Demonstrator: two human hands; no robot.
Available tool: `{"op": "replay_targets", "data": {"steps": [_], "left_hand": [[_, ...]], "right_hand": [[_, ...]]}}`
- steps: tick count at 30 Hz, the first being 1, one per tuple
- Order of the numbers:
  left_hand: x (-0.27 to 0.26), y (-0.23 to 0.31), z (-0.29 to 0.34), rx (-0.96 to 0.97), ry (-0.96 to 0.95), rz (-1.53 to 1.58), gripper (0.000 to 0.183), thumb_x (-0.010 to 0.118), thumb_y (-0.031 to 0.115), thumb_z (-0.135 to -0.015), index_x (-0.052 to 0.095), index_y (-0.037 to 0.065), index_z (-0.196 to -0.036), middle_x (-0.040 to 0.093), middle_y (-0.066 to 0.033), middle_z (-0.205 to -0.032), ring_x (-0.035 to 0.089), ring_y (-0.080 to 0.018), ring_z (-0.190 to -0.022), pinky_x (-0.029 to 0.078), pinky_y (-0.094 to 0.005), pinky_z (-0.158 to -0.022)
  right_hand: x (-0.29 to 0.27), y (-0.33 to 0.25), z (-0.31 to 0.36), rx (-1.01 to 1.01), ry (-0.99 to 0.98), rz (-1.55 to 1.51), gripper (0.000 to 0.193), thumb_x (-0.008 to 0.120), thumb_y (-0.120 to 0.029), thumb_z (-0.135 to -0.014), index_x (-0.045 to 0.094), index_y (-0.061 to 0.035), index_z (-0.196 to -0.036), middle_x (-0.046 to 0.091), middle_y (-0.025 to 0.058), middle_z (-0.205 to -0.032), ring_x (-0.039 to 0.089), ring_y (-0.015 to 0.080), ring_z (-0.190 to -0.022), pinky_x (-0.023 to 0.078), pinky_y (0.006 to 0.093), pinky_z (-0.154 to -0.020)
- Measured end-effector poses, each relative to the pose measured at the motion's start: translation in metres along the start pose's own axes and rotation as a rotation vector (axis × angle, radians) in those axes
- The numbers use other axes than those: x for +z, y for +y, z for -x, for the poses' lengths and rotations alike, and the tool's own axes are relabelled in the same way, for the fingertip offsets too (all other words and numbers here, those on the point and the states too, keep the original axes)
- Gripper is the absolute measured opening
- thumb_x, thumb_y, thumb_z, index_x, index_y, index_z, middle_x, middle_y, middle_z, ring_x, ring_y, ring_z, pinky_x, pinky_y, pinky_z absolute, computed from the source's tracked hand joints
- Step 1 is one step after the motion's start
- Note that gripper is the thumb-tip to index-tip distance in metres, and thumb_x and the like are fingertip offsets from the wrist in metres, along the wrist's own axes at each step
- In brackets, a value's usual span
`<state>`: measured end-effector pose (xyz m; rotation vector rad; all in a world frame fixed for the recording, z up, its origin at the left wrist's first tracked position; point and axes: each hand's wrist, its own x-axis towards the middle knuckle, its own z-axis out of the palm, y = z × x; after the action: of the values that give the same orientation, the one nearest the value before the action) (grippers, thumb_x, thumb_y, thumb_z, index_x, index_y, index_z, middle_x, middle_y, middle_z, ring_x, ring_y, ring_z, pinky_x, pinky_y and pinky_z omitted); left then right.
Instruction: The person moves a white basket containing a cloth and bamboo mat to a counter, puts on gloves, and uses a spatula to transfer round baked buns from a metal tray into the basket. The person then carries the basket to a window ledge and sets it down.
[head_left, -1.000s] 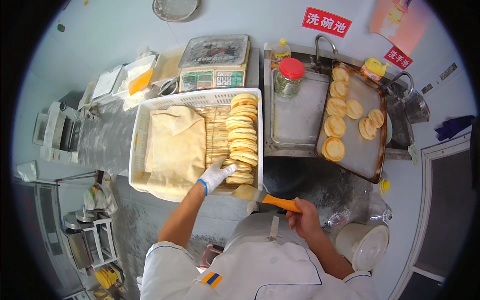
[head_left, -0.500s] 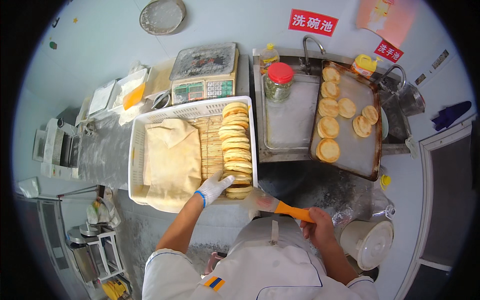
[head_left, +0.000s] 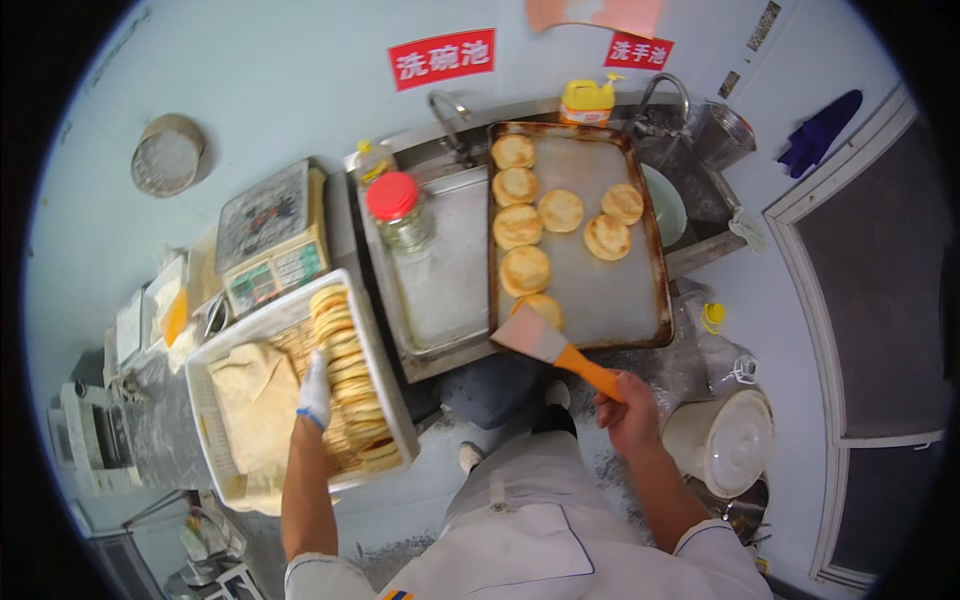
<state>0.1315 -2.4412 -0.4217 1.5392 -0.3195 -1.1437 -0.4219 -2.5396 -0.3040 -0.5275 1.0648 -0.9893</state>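
My right hand [head_left: 630, 412] is closed around the orange handle of a flat, wide-bladed scraper [head_left: 592, 373]. The blade covers part of the nearest round flatbread [head_left: 541, 306] on a dark-rimmed baking tray [head_left: 590, 290]. Several more browned flatbreads lie on that tray, most in a line along its left side. My left hand [head_left: 315, 392], in a white glove, reaches into a white plastic basket [head_left: 386, 365]. Its fingers are stretched out against the left side of a row of flatbreads [head_left: 350, 377] standing on edge. A folded cream cloth [head_left: 255, 400] fills the basket's left part.
The tray rests across a metal sink, beside a red-lidded jar [head_left: 399, 215], a tap [head_left: 450, 120] and a yellow pump bottle [head_left: 587, 102]. A scale [head_left: 270, 225] stands behind the basket. At the lower right is a lidded white bucket [head_left: 735, 445].
My view has turned right. The scraper has moved from beside the basket to the tray's nearest flatbread. My left hand sits farther back along the basket's row.
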Motion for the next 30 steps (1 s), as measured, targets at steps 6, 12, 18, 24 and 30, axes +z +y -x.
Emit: {"op": "replay_targets", "data": {"steps": [6,12,18,24,30], "left_hand": [[0.064,0.053,0.020,0.444,0.415,-0.439,0.064,0.047,0.041,-0.112,0.039,-0.005,-0.157,0.046,-0.0166,-0.158,0.043,-0.0245,-0.145,0.035,-0.0354,-0.120],[0.366,0.105,0.020,0.706,-0.141,-0.770,0.068,0.064,0.031,-0.103,0.041,-0.003,-0.156,0.047,-0.0237,-0.157,0.043,-0.0337,-0.149,0.029,-0.0433,-0.124],[0.634,0.085,-0.075,0.816,-0.400,-1.159,0.069,0.065,0.037,-0.095,0.048,-0.006,-0.146,0.050,-0.0291,-0.150,0.051,-0.0463,-0.136,0.042,-0.0476,-0.115],[0.710,0.053,-0.118,1.024,-0.451,-1.388,0.057,0.065,0.039,-0.092,0.058,-0.001,-0.133,0.059,-0.0232,-0.133,0.061,-0.0409,-0.121,0.049,-0.0469,-0.103],[0.669,0.025,-0.095,0.935,-0.316,-1.290,0.055,0.066,0.036,-0.090,0.060,-0.004,-0.128,0.063,-0.0182,-0.123,0.064,-0.0364,-0.110,0.052,-0.0451,-0.096]], "right_hand": [[-0.119,-0.106,-0.117,-0.215,0.245,0.223,0.035,0.057,-0.034,-0.107,0.063,-0.0029,-0.122,0.067,0.0089,-0.081,0.056,0.0123,-0.051,0.046,0.0266,-0.046],[-0.167,-0.180,-0.205,-0.235,0.304,0.615,0.032,0.059,-0.025,-0.105,0.063,-0.0006,-0.124,0.066,0.0068,-0.079,0.055,0.0085,-0.051,0.044,0.0242,-0.045],[-0.172,-0.181,-0.206,-0.128,0.230,0.684,0.029,0.061,-0.021,-0.103,0.065,0.0012,-0.121,0.066,0.0068,-0.078,0.056,0.0086,-0.054,0.048,0.0251,-0.048],[-0.162,-0.157,-0.223,-0.154,0.309,0.677,0.033,0.060,-0.022,-0.104,0.062,0.0020,-0.127,0.068,0.0098,-0.087,0.058,0.0096,-0.055,0.048,0.0255,-0.049],[-0.164,-0.166,-0.260,-0.147,0.272,0.709,0.033,0.058,-0.024,-0.106,0.062,0.0020,-0.127,0.068,0.0097,-0.085,0.057,0.0090,-0.054,0.048,0.0248,-0.050]]}}
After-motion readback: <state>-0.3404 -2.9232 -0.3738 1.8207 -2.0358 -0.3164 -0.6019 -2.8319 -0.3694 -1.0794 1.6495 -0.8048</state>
